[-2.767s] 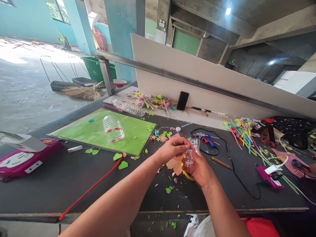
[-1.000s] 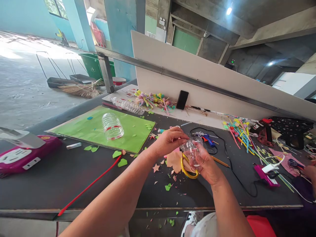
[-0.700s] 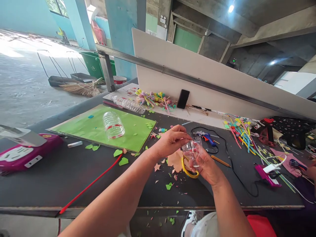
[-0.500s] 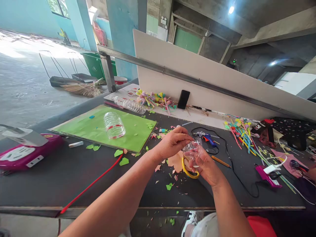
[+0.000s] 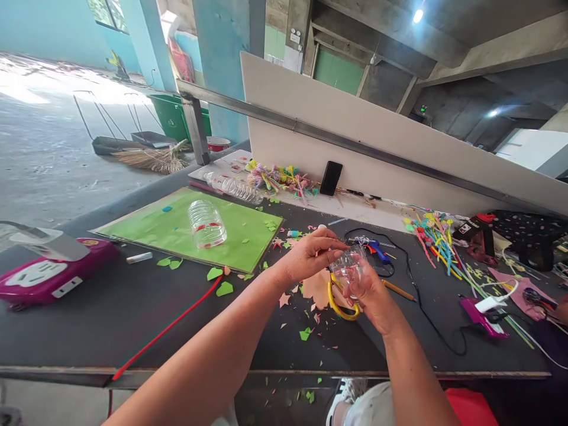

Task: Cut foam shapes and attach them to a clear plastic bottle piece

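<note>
A clear piece of plastic bottle [image 5: 348, 266] is gripped in my right hand [image 5: 370, 296] above the middle of the table. My left hand [image 5: 313, 254] bends its fingers together at the upper rim of that piece; the fingertips are partly hidden. Just beneath are the yellow handles of scissors [image 5: 339, 307], whose blades I cannot see. Peach paper [image 5: 316, 290] lies below my hands among pink and green scraps. Beyond my right hand is a blue glue gun [image 5: 377, 251] with a black cord. A brown stick [image 5: 398, 290] rests beside my right hand.
Left of my hands, a cut clear bottle [image 5: 206, 225] lies on a green sheet [image 5: 239, 248]. A magenta power strip [image 5: 44, 278] sits far left, another [image 5: 481, 316] at right. Pipe cleaners [image 5: 437, 242] and a phone [image 5: 331, 178] are along the back. A person's hand [image 5: 561, 313] shows far right.
The left fingers have shifted slightly over the rim of the clear plastic piece. Both hands stay in nearly the same place, and the view has moved a little.
</note>
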`<state>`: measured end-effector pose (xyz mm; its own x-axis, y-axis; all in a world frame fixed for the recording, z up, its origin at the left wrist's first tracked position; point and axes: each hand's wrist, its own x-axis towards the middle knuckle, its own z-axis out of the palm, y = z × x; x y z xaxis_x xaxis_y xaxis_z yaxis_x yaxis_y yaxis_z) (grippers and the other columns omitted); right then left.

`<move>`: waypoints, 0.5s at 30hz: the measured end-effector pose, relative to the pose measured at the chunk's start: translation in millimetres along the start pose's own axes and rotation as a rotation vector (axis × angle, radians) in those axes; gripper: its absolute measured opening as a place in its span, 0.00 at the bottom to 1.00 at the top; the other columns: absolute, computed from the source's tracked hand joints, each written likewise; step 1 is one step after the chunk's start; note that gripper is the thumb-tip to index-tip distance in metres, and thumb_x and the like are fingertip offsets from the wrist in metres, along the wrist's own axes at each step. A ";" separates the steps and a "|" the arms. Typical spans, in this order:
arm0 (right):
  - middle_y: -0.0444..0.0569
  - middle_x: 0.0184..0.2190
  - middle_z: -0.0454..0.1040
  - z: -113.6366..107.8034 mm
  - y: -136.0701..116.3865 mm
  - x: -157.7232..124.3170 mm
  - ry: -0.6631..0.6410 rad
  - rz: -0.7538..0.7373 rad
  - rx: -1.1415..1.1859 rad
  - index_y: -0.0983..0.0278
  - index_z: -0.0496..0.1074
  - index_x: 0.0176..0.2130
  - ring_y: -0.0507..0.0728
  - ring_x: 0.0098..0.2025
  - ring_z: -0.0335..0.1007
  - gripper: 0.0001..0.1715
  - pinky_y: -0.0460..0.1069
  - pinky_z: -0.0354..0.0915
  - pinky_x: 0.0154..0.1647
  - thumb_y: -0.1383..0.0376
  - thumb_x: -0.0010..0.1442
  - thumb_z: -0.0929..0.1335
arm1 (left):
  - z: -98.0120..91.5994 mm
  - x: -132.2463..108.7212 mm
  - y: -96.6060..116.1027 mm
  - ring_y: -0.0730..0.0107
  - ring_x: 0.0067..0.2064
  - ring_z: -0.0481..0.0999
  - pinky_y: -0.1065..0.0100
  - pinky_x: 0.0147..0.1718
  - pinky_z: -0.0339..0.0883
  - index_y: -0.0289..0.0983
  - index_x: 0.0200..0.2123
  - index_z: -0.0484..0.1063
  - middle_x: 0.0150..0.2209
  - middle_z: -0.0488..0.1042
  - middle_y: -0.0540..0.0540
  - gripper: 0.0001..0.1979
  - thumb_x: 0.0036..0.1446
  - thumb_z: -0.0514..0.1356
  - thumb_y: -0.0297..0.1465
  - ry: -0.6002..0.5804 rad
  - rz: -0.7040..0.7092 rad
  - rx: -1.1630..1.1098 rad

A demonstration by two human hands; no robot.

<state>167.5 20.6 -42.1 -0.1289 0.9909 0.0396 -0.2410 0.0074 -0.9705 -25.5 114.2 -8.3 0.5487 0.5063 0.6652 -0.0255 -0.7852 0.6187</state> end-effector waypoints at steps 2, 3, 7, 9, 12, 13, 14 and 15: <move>0.49 0.45 0.71 -3.1 3.6 0.9 0.036 -0.013 -0.041 0.52 0.56 0.61 0.50 0.29 0.68 0.45 0.45 0.62 0.26 0.57 0.51 0.77 | 0.2 0.1 -0.4 0.68 0.41 0.73 0.67 0.41 0.68 0.33 0.45 0.78 0.41 0.72 0.39 0.16 0.63 0.56 0.36 -0.018 -0.017 0.012; 0.49 0.45 0.71 -4.1 4.7 1.0 0.052 -0.019 -0.061 0.52 0.56 0.61 0.51 0.30 0.68 0.45 0.46 0.62 0.26 0.58 0.51 0.77 | 0.5 0.3 -0.7 0.68 0.40 0.73 0.67 0.40 0.68 0.33 0.44 0.78 0.40 0.72 0.39 0.16 0.63 0.57 0.36 -0.023 -0.021 0.026; 0.48 0.45 0.72 -3.8 4.7 -0.4 0.094 -0.023 -0.120 0.52 0.57 0.62 0.51 0.31 0.69 0.44 0.46 0.63 0.26 0.59 0.51 0.76 | 2.9 1.0 -2.9 0.67 0.41 0.73 0.66 0.41 0.68 0.33 0.38 0.79 0.38 0.72 0.40 0.15 0.62 0.57 0.37 -0.016 -0.021 0.067; 0.48 0.44 0.72 -2.5 3.7 -1.1 0.100 -0.023 -0.136 0.52 0.57 0.62 0.51 0.30 0.69 0.45 0.46 0.63 0.27 0.59 0.51 0.76 | 3.7 1.2 -3.5 0.66 0.41 0.73 0.66 0.40 0.68 0.33 0.36 0.78 0.38 0.72 0.39 0.15 0.62 0.57 0.37 -0.014 -0.031 0.062; 0.48 0.44 0.72 -1.9 3.3 -1.4 0.092 -0.026 -0.154 0.52 0.56 0.62 0.51 0.30 0.69 0.44 0.46 0.63 0.26 0.59 0.52 0.76 | 3.9 1.4 -3.0 0.65 0.40 0.73 0.66 0.39 0.68 0.32 0.35 0.78 0.37 0.72 0.38 0.15 0.62 0.57 0.37 -0.015 -0.049 0.059; 0.48 0.44 0.72 -2.2 3.7 -1.3 0.091 -0.027 -0.158 0.53 0.56 0.62 0.51 0.30 0.69 0.44 0.46 0.63 0.26 0.59 0.53 0.76 | 3.8 1.5 -2.8 0.65 0.40 0.73 0.65 0.40 0.68 0.32 0.35 0.78 0.37 0.72 0.38 0.15 0.62 0.57 0.37 -0.019 -0.054 0.061; 0.48 0.43 0.72 -2.8 4.3 -1.2 0.091 -0.030 -0.160 0.53 0.56 0.62 0.51 0.30 0.68 0.44 0.46 0.63 0.26 0.59 0.53 0.76 | 3.7 1.5 -2.7 0.64 0.40 0.73 0.65 0.40 0.68 0.31 0.34 0.77 0.37 0.73 0.38 0.15 0.62 0.57 0.37 -0.024 -0.059 0.065; 0.48 0.43 0.73 -3.5 5.0 -0.9 0.095 -0.031 -0.162 0.53 0.56 0.62 0.51 0.30 0.68 0.44 0.46 0.63 0.26 0.59 0.53 0.76 | 3.6 1.6 -2.8 0.64 0.41 0.73 0.65 0.41 0.68 0.32 0.34 0.77 0.37 0.73 0.38 0.15 0.62 0.56 0.37 -0.029 -0.063 0.068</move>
<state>169.8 20.2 -47.9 -0.0307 0.9980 0.0551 -0.0847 0.0523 -0.9950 -21.6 116.0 -10.5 0.5714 0.5457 0.6130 0.0659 -0.7750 0.6285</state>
